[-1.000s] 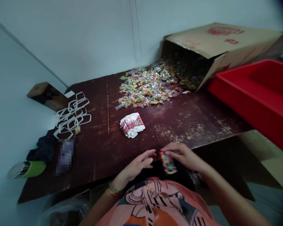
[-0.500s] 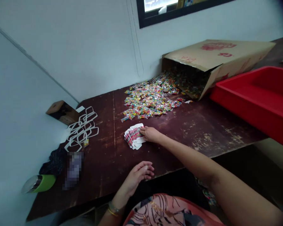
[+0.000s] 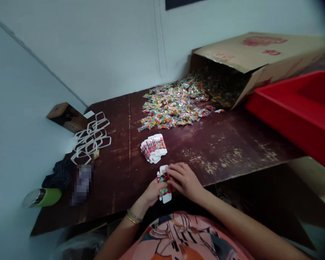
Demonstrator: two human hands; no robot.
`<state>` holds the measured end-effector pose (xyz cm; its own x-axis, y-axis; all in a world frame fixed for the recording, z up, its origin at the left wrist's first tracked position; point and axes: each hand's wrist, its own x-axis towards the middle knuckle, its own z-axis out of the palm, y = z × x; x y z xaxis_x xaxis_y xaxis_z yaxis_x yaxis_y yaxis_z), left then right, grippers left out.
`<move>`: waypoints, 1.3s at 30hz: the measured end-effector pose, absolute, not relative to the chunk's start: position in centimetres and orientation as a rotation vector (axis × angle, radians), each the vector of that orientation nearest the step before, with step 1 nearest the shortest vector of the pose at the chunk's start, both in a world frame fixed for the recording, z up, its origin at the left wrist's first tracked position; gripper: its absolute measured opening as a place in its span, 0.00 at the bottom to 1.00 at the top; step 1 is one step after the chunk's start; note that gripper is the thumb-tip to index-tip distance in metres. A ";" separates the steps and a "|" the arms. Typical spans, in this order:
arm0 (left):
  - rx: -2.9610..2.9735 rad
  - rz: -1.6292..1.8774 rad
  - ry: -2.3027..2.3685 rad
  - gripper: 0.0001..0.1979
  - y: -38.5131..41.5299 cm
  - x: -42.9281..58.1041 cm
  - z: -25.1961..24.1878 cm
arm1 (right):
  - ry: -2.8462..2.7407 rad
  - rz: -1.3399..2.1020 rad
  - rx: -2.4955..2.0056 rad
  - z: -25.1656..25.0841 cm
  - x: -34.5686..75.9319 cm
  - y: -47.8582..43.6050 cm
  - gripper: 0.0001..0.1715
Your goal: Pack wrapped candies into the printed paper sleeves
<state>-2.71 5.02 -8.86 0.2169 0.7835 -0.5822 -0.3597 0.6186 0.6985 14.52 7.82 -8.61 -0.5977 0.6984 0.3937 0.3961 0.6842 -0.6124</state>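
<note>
A small printed carton (image 3: 163, 184) with white end flaps is held upright near the table's front edge. My left hand (image 3: 152, 191) grips its left side, thumb across the front. My right hand (image 3: 184, 179) has its fingers bent against the carton's right side and upper part. Just beyond my hands, a fanned stack of flat printed cartons (image 3: 154, 148) lies on the dark brown table (image 3: 119, 180). Behind the stack spreads a heap of small clear packets with colourful contents (image 3: 173, 106).
An open cardboard box (image 3: 260, 54) on its side holds more packets. At the right is a red tray (image 3: 289, 119). White ring-like frames (image 3: 93, 139), a small brown box (image 3: 67, 117), dark cloth (image 3: 56, 175) and a green-and-silver cup (image 3: 44, 197) lie left.
My right hand has come back from the stack to my left hand with a carton. My left hand has closed on it. The view has tilted slightly downward.
</note>
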 end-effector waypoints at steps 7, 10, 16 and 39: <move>0.561 0.688 1.138 0.09 4.6 -1.2 -7.2 | -2.054 0.848 -0.900 -8.7 14.6 8.6 0.12; 0.621 0.715 1.155 0.10 4.8 -1.3 -6.8 | -2.003 0.717 -0.948 -8.9 14.3 7.5 0.17; 0.653 0.731 1.206 0.15 4.6 -1.0 -7.3 | -1.967 0.830 -0.981 -8.0 14.5 7.0 0.05; 0.366 0.591 1.056 0.31 1.6 1.5 -9.5 | -1.396 1.801 -1.007 -9.2 19.0 4.8 0.20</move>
<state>1.45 1.59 -9.48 0.3605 0.6150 -0.7014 -0.2770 0.7886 0.5490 19.05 4.82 -9.17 -0.5029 0.8442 -0.1855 -0.0308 -0.2320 -0.9722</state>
